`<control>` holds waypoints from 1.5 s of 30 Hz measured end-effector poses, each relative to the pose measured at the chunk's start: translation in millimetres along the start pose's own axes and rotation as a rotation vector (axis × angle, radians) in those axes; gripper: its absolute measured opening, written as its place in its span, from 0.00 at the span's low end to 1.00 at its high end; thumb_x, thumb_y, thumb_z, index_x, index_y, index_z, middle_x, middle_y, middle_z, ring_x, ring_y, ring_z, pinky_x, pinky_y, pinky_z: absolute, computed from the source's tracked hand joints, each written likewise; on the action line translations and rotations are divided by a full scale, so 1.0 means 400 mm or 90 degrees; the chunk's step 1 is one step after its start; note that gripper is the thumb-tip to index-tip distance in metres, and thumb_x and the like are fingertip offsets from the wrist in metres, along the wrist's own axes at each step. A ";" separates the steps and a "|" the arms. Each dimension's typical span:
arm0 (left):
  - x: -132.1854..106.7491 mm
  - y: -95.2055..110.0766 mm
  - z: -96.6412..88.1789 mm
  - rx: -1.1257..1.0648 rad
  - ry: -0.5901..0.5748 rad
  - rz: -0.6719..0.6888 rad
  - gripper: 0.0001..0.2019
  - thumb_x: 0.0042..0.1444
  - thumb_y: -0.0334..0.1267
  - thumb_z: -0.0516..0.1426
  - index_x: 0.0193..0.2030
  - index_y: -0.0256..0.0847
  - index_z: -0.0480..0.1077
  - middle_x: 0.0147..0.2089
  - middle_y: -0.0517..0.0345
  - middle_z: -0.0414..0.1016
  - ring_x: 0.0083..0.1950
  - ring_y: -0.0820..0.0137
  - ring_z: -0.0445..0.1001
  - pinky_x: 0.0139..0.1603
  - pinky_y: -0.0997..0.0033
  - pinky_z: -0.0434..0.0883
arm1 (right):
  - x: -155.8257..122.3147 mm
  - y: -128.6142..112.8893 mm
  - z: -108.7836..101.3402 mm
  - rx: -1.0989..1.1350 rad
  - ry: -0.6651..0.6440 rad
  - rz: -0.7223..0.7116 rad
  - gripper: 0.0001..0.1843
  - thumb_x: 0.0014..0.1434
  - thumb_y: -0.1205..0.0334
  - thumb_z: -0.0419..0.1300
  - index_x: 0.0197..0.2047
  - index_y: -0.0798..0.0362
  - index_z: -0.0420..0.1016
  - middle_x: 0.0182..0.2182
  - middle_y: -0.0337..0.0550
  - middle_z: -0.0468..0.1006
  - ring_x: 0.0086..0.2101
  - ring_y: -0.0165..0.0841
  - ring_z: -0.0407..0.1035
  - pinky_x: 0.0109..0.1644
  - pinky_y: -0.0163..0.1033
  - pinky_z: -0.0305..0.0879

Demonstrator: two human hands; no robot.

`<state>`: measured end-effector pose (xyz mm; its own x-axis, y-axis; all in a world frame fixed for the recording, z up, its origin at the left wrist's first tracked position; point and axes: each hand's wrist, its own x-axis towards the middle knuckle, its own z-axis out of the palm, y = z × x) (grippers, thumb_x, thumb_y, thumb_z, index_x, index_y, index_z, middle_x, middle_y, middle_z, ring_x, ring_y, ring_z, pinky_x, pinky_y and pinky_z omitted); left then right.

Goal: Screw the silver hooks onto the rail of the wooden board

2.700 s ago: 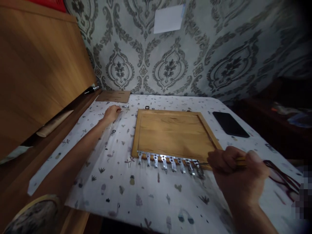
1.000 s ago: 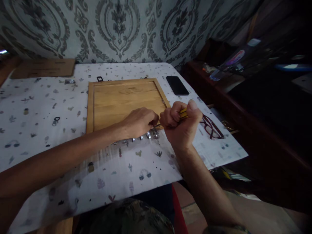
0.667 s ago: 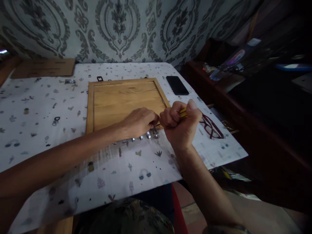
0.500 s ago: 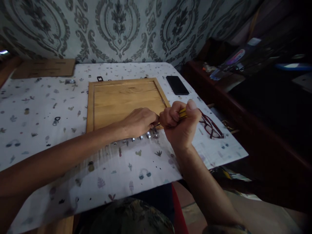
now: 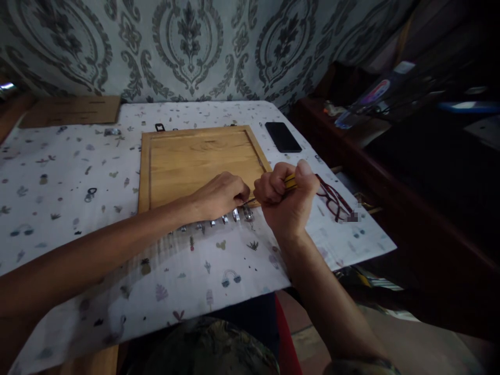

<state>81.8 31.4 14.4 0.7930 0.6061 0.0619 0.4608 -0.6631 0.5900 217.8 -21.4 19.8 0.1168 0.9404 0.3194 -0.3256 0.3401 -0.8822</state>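
A framed wooden board (image 5: 203, 161) lies on the table, with several small shiny metal pieces (image 5: 225, 219) in a row along its near edge. My right hand (image 5: 287, 200) is wrapped round the yellow-and-black handle of a screwdriver (image 5: 290, 181), thumb on top. Its thin shaft points left toward the board's near right corner. Over that corner, my left hand (image 5: 222, 197) has its fingertips pinched together close to the shaft's end. What they hold is hidden under the fingers. A round metal piece (image 5: 247, 212) sits just below them.
A black phone (image 5: 283, 137) and dark red glasses (image 5: 335, 200) lie on the right of the patterned tablecloth (image 5: 117, 172). Brown cardboard (image 5: 70, 111) is at the back left. A plastic bottle (image 5: 363, 104) leans beyond the table's right edge.
My left hand has drawn slightly left, so more of the thin shaft shows between the hands. My right hand keeps its grip on the screwdriver. The board has stayed put.
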 end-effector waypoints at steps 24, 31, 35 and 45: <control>-0.063 0.085 0.023 0.188 0.021 -0.125 0.07 0.61 0.38 0.59 0.43 0.39 0.71 0.44 0.51 0.76 0.49 0.59 0.72 0.50 0.59 0.68 | 0.004 -0.002 -0.001 0.048 -0.028 -0.007 0.32 0.59 0.41 0.63 0.16 0.49 0.52 0.13 0.29 0.45 0.15 0.23 0.38 0.19 0.36 0.37; -0.068 0.086 0.040 0.180 0.031 -0.154 0.10 0.60 0.39 0.61 0.46 0.39 0.71 0.47 0.50 0.74 0.52 0.58 0.68 0.54 0.57 0.67 | 0.001 0.001 -0.003 0.034 -0.028 -0.018 0.33 0.60 0.39 0.61 0.16 0.48 0.52 0.13 0.29 0.44 0.15 0.24 0.37 0.18 0.37 0.37; -0.067 0.092 0.037 0.167 0.020 -0.166 0.09 0.60 0.38 0.61 0.45 0.38 0.72 0.47 0.50 0.73 0.52 0.57 0.67 0.54 0.56 0.66 | 0.001 0.001 0.000 0.020 -0.027 -0.023 0.33 0.61 0.36 0.60 0.17 0.48 0.53 0.13 0.29 0.43 0.15 0.24 0.36 0.18 0.38 0.37; -0.056 0.078 0.021 0.129 0.011 -0.195 0.10 0.56 0.40 0.65 0.41 0.40 0.74 0.44 0.53 0.73 0.51 0.58 0.69 0.52 0.58 0.68 | 0.001 -0.001 0.007 0.032 -0.011 -0.021 0.36 0.59 0.33 0.61 0.16 0.49 0.52 0.12 0.28 0.44 0.15 0.23 0.37 0.18 0.36 0.36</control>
<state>81.9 -6.4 24.8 0.6005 0.7958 -0.0787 0.7466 -0.5227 0.4116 215.5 -21.2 21.4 0.1119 0.9286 0.3538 -0.3693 0.3694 -0.8527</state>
